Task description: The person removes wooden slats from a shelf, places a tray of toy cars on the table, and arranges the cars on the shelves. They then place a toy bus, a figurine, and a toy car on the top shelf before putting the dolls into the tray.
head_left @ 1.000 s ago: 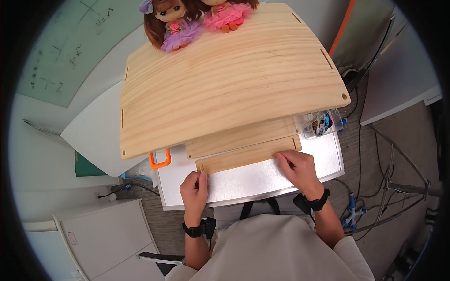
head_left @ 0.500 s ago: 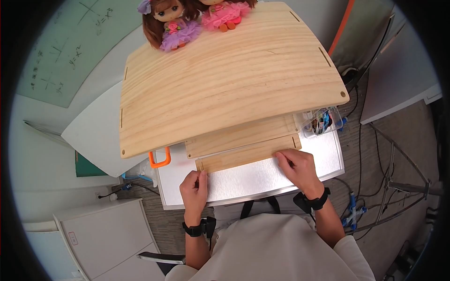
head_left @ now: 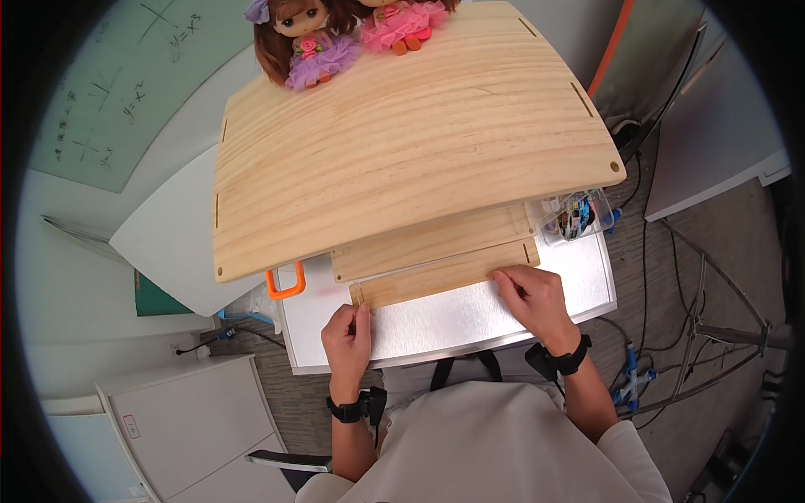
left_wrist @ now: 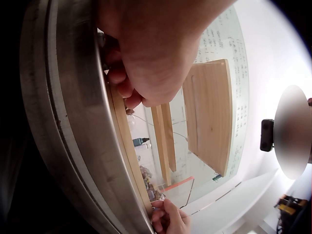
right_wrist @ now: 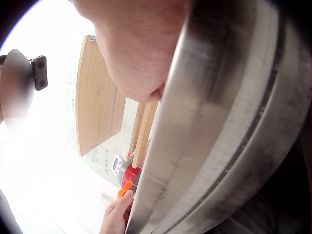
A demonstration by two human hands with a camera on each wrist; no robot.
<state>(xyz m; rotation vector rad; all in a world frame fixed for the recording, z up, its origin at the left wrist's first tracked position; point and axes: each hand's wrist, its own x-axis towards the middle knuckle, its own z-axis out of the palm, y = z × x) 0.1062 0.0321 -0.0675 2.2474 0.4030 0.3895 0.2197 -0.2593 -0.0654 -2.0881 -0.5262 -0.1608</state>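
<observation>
A narrow wooden board with a slot near each end lies along the metal-topped table. At its left end my left hand pinches the near corner, fingers curled and thumb on top. My right hand grips the near edge close to the right end in the same way. Low beside the table's metal rim, the left wrist view catches the board's edge under curled fingers. In the right wrist view, the right fingertips are hidden behind the rim. A wider wooden board sits just beyond the narrow one.
A large slotted wooden panel overhangs the work, with two dolls on its far edge. An orange handle sticks out at left. At right stands a clear plastic box of small items. Cables run along the floor.
</observation>
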